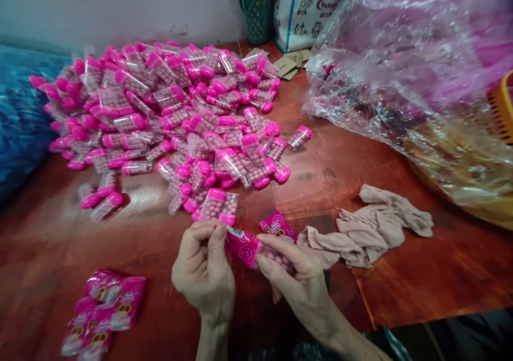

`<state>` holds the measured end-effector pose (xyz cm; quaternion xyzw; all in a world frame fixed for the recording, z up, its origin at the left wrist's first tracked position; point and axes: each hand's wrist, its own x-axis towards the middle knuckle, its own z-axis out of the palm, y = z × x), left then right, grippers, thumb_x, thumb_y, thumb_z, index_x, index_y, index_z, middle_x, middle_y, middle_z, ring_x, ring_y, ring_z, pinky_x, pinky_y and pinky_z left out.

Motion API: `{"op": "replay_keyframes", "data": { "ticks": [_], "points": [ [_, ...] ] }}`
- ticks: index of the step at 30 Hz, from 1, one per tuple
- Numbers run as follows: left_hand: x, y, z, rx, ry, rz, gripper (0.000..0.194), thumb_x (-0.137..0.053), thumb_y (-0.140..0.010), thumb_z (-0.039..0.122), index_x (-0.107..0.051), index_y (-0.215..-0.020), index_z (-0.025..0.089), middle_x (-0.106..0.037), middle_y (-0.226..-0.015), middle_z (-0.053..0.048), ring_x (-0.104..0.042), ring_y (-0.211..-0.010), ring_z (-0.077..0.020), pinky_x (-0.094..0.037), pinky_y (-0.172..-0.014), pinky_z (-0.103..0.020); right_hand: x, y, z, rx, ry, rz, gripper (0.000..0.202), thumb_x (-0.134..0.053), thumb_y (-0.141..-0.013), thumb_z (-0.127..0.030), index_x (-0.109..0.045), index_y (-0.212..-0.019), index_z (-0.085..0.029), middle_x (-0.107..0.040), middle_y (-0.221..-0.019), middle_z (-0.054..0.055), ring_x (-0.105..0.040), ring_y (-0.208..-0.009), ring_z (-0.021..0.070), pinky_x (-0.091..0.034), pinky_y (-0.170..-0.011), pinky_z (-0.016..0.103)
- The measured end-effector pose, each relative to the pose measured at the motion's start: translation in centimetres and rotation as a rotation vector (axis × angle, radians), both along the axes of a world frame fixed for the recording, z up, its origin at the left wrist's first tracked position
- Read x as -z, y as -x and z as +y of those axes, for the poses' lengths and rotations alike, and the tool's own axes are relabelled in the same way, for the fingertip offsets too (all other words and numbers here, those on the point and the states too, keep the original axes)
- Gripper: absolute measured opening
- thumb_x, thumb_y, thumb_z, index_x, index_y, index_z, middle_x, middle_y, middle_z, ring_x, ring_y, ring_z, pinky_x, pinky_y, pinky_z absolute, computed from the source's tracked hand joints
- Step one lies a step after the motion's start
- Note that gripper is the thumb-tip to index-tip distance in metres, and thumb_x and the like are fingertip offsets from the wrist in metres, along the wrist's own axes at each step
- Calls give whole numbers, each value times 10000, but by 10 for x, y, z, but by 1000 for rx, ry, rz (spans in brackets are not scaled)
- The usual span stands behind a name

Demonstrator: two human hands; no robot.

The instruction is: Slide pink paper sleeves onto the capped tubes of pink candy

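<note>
My left hand is closed, thumb and finger pinching the far end of a pink printed sleeve with a barcode. My right hand grips a clear candy container of small pink balls, its thumb lying near the sleeve's edge. The sleeve covers one end of this container. Behind my right fingers, another pink printed sleeve lies on the table. Just past my left hand stands the near edge of a large heap of pink-capped candy containers. Several pink sleeved packs lie at the lower left.
A crumpled beige cloth lies to the right on the reddish-brown table. Clear plastic bags and a yellow basket fill the right side. A blue bag stands left; a white printed bag stands behind, near cardboard pieces.
</note>
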<state>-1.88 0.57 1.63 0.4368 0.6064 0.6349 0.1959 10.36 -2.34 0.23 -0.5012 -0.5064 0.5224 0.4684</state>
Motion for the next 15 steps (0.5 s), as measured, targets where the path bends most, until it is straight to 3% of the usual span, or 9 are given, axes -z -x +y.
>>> {"op": "replay_keyframes", "data": {
  "ticks": [7, 12, 15],
  "points": [
    [4, 10, 8, 99, 159, -336, 93, -687, -698, 127, -626, -633, 151, -614, -646, 21, -532, -590, -86, -420, -550, -169, -1, -2, 0, 8, 49, 26, 216, -624, -802, -211, -674, -1012, -208, -593, -696, -22, -497, -560, 79, -441, -536, 187],
    [6, 12, 10, 118, 176, -415, 119, -712, -663, 144, -615, -595, 133, -619, -629, 16, -516, -563, -72, -408, -525, -151, 11, 1, -2, -93, 348, 436, 271, -593, -841, -290, -617, -1103, -226, -454, -425, -93, -390, -317, 43, -342, -336, 149],
    [7, 11, 11, 111, 165, -460, 141, -731, -647, 152, -611, -577, 129, -619, -618, 15, -518, -555, -68, -413, -525, -145, 16, 2, -1, -94, 423, 608, 291, -622, -821, -294, -614, -1098, -204, -472, -408, -92, -392, -296, 40, -369, -319, 147]
  ]
}}
